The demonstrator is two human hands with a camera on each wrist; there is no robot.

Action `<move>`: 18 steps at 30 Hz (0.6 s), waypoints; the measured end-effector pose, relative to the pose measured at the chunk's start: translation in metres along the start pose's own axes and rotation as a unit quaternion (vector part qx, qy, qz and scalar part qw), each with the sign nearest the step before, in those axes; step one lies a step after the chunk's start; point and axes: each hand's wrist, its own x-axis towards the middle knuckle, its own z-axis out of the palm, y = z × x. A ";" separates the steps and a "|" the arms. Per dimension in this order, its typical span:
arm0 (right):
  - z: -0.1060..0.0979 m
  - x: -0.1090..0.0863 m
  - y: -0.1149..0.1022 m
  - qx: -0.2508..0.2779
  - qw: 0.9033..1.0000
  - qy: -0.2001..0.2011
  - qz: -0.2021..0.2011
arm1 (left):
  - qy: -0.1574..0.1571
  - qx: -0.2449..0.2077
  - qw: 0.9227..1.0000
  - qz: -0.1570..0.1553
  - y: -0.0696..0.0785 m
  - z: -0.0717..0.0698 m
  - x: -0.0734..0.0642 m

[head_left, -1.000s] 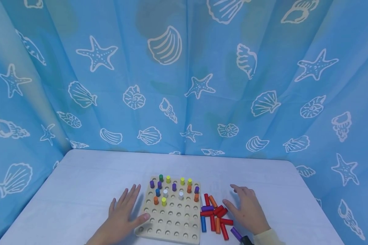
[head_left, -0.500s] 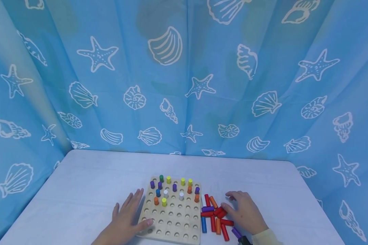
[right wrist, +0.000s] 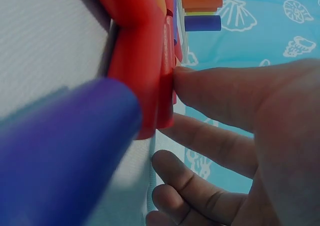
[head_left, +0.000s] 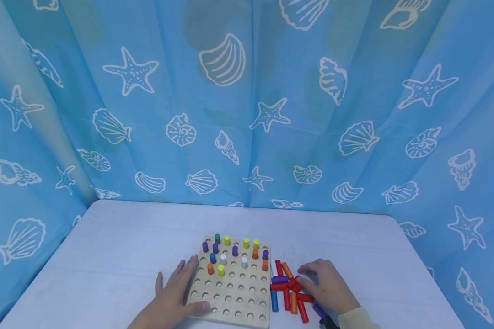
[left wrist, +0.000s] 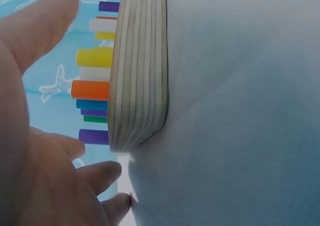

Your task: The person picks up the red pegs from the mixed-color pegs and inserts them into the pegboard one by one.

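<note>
With the left hand [head_left: 170,294] spread and the grip of the right hand [head_left: 329,284] parted — thumb at the heaped red pegs [head_left: 287,299] (just right of the pegboard [head_left: 234,294]) — a clumsy nudge might send neighbours rolling across the counter [head_left: 333,233].

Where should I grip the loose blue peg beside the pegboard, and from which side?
Probably best: pinch the loose blue peg across its round sides, near the end closest to the person, coming from above. It lies flat; the pegboard runs close along its left and a red peg lies crosswise at its far end, leaving the near end freest.
</note>
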 end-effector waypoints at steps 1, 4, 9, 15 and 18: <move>0.000 0.000 0.000 0.002 1.000 -0.002 -0.002 | -0.003 0.002 1.000 0.000 0.000 0.000 0.000; 0.000 0.001 0.000 0.011 1.000 -0.010 -0.003 | -0.012 0.003 1.000 0.002 0.000 0.000 0.000; -0.003 0.004 0.000 0.040 0.999 -0.024 -0.007 | -0.033 0.002 0.999 0.011 -0.005 -0.001 0.003; -0.004 0.005 0.003 0.070 0.997 -0.031 -0.004 | -0.048 0.008 0.999 0.013 -0.013 0.000 0.006; -0.004 0.005 0.004 0.079 0.996 -0.031 0.003 | -0.053 0.009 0.999 0.005 -0.014 0.002 0.007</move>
